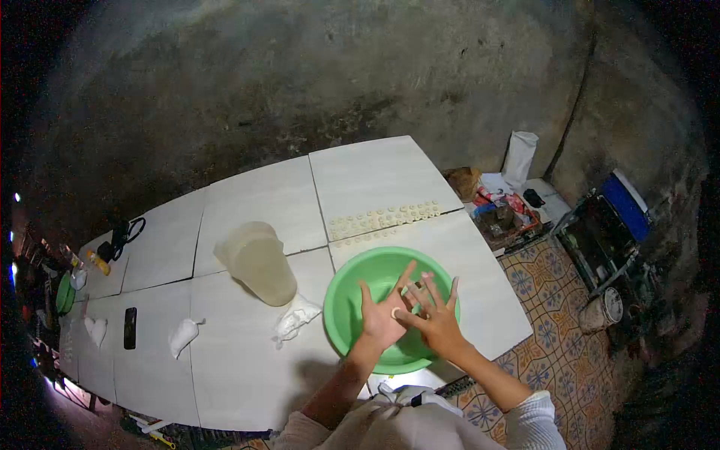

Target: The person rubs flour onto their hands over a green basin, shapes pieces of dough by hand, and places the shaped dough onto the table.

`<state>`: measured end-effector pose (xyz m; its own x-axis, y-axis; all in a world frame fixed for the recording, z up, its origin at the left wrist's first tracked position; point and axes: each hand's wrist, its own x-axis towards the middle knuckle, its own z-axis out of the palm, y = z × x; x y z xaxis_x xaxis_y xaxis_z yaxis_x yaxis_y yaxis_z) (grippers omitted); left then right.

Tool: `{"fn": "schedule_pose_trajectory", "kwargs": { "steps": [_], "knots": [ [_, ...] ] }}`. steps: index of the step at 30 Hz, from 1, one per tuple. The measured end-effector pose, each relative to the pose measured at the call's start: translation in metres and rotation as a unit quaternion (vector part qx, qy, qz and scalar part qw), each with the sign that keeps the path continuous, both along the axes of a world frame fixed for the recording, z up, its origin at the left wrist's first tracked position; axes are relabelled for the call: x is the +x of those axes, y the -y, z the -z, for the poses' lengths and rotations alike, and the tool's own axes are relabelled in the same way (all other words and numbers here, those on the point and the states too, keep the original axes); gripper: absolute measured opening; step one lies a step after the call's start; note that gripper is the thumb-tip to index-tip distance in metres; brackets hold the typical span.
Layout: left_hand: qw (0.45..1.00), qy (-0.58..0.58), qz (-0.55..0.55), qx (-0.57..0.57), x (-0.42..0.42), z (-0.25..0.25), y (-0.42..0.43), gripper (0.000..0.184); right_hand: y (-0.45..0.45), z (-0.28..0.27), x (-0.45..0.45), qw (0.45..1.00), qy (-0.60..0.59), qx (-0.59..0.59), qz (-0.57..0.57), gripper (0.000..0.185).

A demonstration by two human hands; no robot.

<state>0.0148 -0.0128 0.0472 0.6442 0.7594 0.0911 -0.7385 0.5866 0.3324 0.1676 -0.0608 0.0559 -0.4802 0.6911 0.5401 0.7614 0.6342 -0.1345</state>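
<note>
Over a green basin (pixel 341 296) on the white tiled table, my left hand (pixel 381 321) is palm up with its fingers spread, a small pale dough piece (pixel 395 313) lying on the palm. One finger of my right hand (pixel 436 319) touches that piece from the right, while its other fingers are stretched apart. Rows of small pale pieces (pixel 386 217) lie on the table behind the basin. Left of the basin are a translucent pitcher (pixel 262 266) and a clear plastic bag with white contents (pixel 296 319).
A white bag (pixel 182 337), another small white bag (pixel 95 330) and a black phone (pixel 130 328) lie on the left of the table (pixel 255 375). A black cable (pixel 124 238) is at the far left. On the right stand a crate of items (pixel 504 221) and a bucket (pixel 601 309).
</note>
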Motion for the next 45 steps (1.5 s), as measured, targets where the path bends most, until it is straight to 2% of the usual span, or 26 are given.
{"fn": "schedule_pose_trajectory", "kwargs": {
  "steps": [2, 4, 6, 7, 12, 14, 15, 16, 18, 20, 22, 24, 27, 31, 34, 35, 40, 42, 44, 45],
  "knots": [
    [0.999, 0.042, -0.008, 0.005, 0.002, -0.009, 0.001, 0.114, 0.005, -0.003, -0.009, 0.998, -0.033, -0.048, 0.017, 0.067],
    [0.999, 0.023, -0.014, 0.017, 0.0, -0.006, 0.0, 0.115, 0.004, 0.002, -0.004, 0.998, -0.049, -0.044, -0.014, 0.065],
    [1.0, 0.011, 0.01, -0.018, 0.0, -0.002, 0.003, 0.114, 0.006, -0.003, 0.001, 0.999, -0.034, -0.036, 0.002, 0.069],
    [1.0, -0.019, -0.002, 0.009, 0.003, 0.0, 0.006, 0.114, 0.003, -0.002, 0.001, 1.0, -0.011, -0.005, 0.013, 0.069],
    [1.0, -0.003, -0.028, 0.006, -0.003, -0.008, 0.003, 0.115, 0.007, 0.004, -0.008, 0.998, -0.057, -0.038, 0.012, 0.063],
    [0.999, 0.028, -0.011, 0.026, -0.007, 0.007, 0.001, 0.111, 0.006, 0.006, -0.004, 0.999, -0.03, -0.004, 0.024, 0.069],
    [0.984, 0.169, 0.046, 0.012, -0.008, 0.013, -0.005, 0.111, 0.007, 0.001, -0.004, 0.998, -0.04, -0.015, 0.04, 0.07],
    [0.985, 0.168, 0.048, 0.013, -0.008, 0.021, -0.006, 0.111, 0.008, 0.001, -0.007, 0.998, -0.042, -0.014, 0.042, 0.07],
    [0.999, -0.017, -0.046, 0.018, -0.005, -0.012, 0.005, 0.113, 0.01, 0.002, -0.012, 0.998, -0.04, -0.016, 0.037, 0.064],
    [0.999, -0.007, -0.036, 0.02, -0.005, -0.011, 0.005, 0.113, 0.014, -0.001, -0.011, 0.997, -0.046, -0.05, 0.026, 0.06],
    [0.999, -0.004, -0.035, 0.016, -0.004, -0.004, 0.004, 0.113, 0.009, 0.002, -0.006, 0.997, -0.055, 0.006, 0.049, 0.067],
    [1.0, 0.006, -0.023, 0.0, -0.004, 0.0, 0.002, 0.113, 0.009, -0.008, -0.006, 0.996, -0.046, -0.018, 0.071, 0.069],
    [0.998, 0.043, -0.028, 0.02, -0.004, 0.004, 0.001, 0.109, 0.012, -0.01, -0.007, 0.995, -0.05, -0.069, 0.051, 0.062],
    [0.999, 0.021, -0.028, 0.01, -0.004, 0.0, 0.005, 0.109, 0.012, -0.011, -0.007, 0.991, -0.092, -0.07, 0.061, 0.058],
    [0.998, 0.046, -0.017, 0.031, -0.004, -0.006, 0.005, 0.11, 0.013, -0.009, -0.015, 0.987, -0.124, -0.085, 0.053, 0.056],
    [0.999, 0.02, -0.022, 0.017, -0.006, -0.012, 0.008, 0.112, 0.015, -0.017, -0.014, 0.988, -0.115, -0.093, 0.051, 0.057],
    [0.999, 0.031, -0.018, 0.009, -0.005, -0.01, 0.007, 0.111, 0.012, -0.016, -0.012, 0.986, -0.128, -0.08, 0.067, 0.059],
    [0.999, 0.037, -0.011, 0.014, -0.007, -0.009, 0.007, 0.111, 0.013, -0.015, -0.014, 0.984, -0.127, -0.111, 0.059, 0.053],
    [0.999, 0.044, -0.015, 0.015, -0.009, -0.007, 0.007, 0.11, 0.014, -0.016, -0.01, 0.986, -0.123, -0.094, 0.068, 0.047],
    [0.999, 0.029, -0.016, 0.032, -0.011, -0.001, 0.004, 0.106, 0.009, -0.009, -0.004, 0.97, -0.202, -0.12, 0.054, 0.043]
  ]
}}
